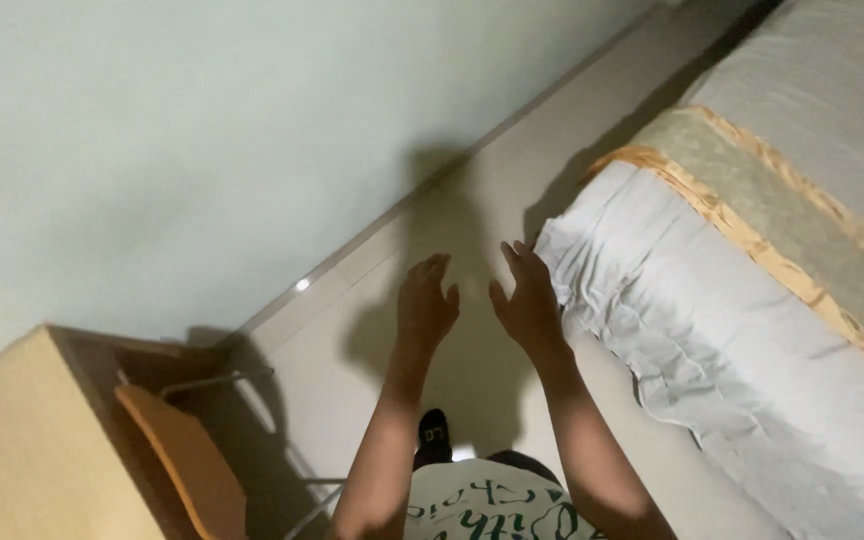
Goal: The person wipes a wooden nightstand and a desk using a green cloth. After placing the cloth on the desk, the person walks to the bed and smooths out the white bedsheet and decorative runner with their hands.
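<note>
Both my arms reach forward over a pale tiled floor [472,200]. My left hand [425,300] is open with fingers apart and holds nothing. My right hand [528,296] is also open and empty, its fingers close to the near corner of a bed. The bed [742,330] has a white rumpled sheet hanging down its side and a greenish runner with gold trim [752,190] across it. Neither hand touches the sheet as far as I can tell.
A plain light wall [202,130] runs along the left. A wooden desk [22,440] stands at the lower left, with an orange-seated metal-framed chair [187,460] beside it. My dark shoe [435,430] shows on the floor below my hands.
</note>
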